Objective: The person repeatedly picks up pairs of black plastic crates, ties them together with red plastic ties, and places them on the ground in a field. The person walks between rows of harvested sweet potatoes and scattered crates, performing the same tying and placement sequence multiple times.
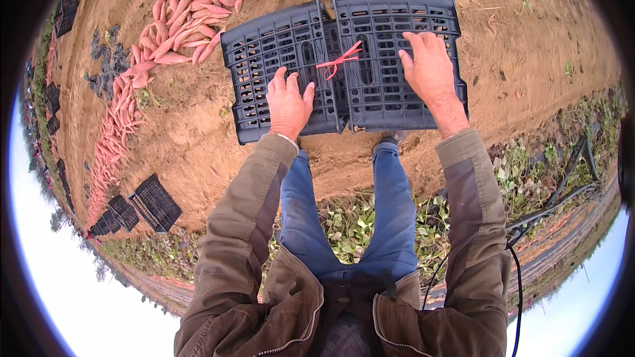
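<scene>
Before my legs stands a black plastic slatted crate whose left lid flap (270,49) and right lid flap (397,15) meet in the middle. A pink-red tie (339,61), knotted with loose ends, spans the seam between them. My left hand (288,101) lies with fingers apart on the near part of the left flap. On the right flap rests my right hand (429,69), also spread and holding nothing. What the crate contains is mostly hidden; reddish bits show through the slots.
A long row of sweet potatoes (186,25) runs along the left. Other black crates (155,203) stand at lower left. Dark plastic film (106,62) lies on the bare soil (516,59). Leafy vines (347,218) and dark hoses (550,206) lie behind and at right.
</scene>
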The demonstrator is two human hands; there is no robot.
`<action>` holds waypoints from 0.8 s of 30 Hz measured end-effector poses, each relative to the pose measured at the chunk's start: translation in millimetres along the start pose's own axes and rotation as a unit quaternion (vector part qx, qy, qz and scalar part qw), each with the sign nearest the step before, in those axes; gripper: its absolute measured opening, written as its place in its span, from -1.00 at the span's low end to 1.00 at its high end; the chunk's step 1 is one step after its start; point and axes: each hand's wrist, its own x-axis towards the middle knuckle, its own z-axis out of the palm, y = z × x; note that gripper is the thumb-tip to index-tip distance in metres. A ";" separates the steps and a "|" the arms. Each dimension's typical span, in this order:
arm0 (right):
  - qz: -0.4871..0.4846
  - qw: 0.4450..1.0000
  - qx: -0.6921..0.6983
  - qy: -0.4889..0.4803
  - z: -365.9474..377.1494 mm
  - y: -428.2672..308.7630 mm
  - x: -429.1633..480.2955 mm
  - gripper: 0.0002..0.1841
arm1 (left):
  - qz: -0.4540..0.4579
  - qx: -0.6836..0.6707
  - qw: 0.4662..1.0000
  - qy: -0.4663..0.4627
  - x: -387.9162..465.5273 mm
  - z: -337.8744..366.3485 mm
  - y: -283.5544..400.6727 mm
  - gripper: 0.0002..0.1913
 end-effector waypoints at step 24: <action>0.241 0.865 0.427 -0.103 54.5 -127.9 -48.6 -0.63 | 0.112 -0.252 0.943 -0.186 60.0 -40.4 25.2 -0.83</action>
